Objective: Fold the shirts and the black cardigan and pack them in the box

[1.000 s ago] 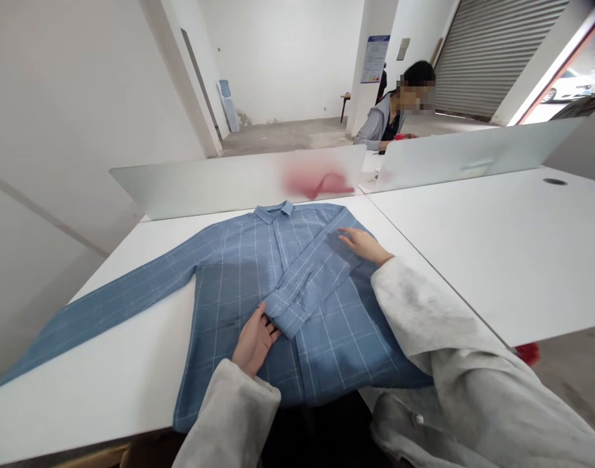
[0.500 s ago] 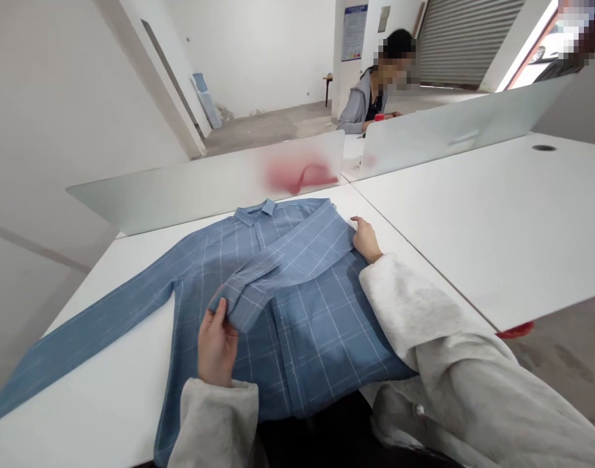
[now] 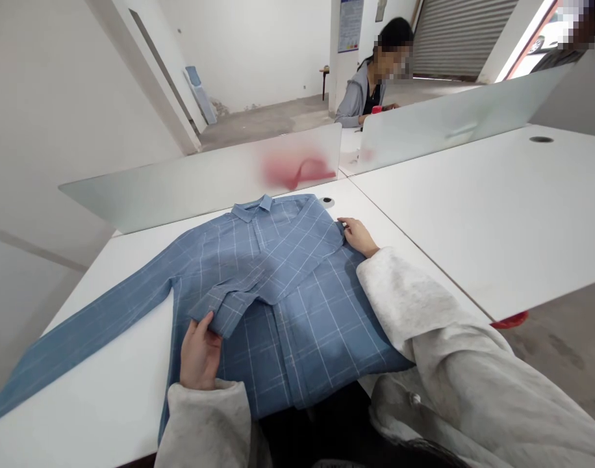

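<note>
A blue shirt [image 3: 321, 325] with a white check lies front up, its collar [image 3: 253, 209] at the far side. One sleeve [image 3: 297, 260] is folded across the chest, pointing toward the near left. My left hand [image 3: 200, 356] pinches the cuff [image 3: 227, 315] of that sleeve between thumb and fingers. At the shirt's right side, the fingers of my right hand [image 3: 360, 238] are closed on the folded sleeve's edge near the armpit. The other sleeve [image 3: 107, 305] stretches out to the left, past the table's edge.
Beneath the shirt is a white table [image 3: 107, 396] with a cable hole [image 3: 327, 201]. Frosted dividers [image 3: 190, 185] run along its far side, a blurred red shape behind one. Beyond them sits a person in a grey top [image 3: 353, 101]. Something red [image 3: 512, 320] shows below the right table edge.
My left hand has moved left and slightly nearer, drawing the cuff across the shirt. My right hand has shifted slightly left, its fingers now closing on the sleeve's edge.
</note>
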Motion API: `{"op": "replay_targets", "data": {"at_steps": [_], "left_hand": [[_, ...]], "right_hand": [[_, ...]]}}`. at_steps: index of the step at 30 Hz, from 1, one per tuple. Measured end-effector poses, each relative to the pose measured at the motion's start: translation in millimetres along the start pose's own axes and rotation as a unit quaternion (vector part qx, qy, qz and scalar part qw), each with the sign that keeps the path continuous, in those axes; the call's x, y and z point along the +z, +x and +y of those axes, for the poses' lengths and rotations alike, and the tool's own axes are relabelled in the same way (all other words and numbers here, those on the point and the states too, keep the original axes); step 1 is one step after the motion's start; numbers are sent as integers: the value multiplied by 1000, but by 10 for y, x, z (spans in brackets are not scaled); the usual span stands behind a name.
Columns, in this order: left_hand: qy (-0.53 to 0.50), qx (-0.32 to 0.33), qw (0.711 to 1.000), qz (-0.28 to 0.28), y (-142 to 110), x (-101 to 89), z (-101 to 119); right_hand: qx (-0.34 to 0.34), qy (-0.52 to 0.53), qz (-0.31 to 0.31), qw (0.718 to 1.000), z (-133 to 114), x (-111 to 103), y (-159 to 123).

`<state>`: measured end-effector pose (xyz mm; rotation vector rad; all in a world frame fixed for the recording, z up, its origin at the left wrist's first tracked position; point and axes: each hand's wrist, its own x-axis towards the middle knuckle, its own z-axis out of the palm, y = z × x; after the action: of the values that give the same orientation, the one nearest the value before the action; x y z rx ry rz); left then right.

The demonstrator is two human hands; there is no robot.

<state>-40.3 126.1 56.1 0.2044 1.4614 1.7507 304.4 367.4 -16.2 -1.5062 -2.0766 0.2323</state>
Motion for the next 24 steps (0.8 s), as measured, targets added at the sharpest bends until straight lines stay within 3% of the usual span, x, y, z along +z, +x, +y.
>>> {"op": "replay_targets", "data": {"at_steps": [6, 11, 16, 24], "left_hand": [[0, 36, 999, -14, -49, -4, 111], [33, 68, 997, -29, -42, -86, 120], [88, 35, 995, -19, 10, -268, -14], [192, 61, 979, -30, 139, -530, -289]], "right_hand": [[-19, -40, -45, 998, 25, -19, 48], [22, -74, -21, 997, 7, -50, 176], [93, -99, 7, 991, 43, -63, 205], [89, -136, -28, 986, 50, -66, 250]]}}
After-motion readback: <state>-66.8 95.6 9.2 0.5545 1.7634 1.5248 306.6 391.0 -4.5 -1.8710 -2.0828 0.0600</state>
